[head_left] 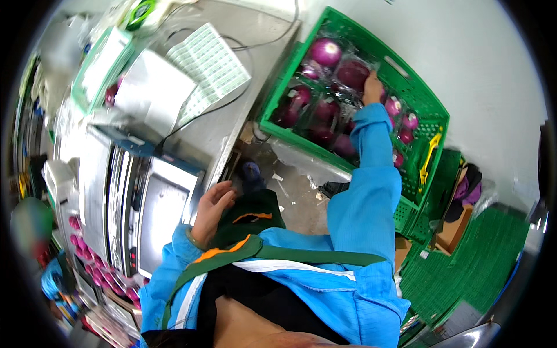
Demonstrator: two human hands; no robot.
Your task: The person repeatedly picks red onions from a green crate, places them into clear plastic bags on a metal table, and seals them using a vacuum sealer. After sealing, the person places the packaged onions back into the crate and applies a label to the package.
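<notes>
My right hand reaches into a green plastic crate, its fingers closed at the edge of a pack of red onions in clear wrap. Part of the fingers is hidden behind the pack. Around it in the crate lie several more wrapped packs of purple-red onions, and smaller onions show to the right of my wrist. My left hand hangs empty by my waist, next to the metal bench, with its fingers loosely apart.
The steel bench on the left bears a printed sheet of labels, a cable and a wrapping machine. A yellow tool lies at the crate's right end. Stacked green crates and an opened cardboard box stand at the right.
</notes>
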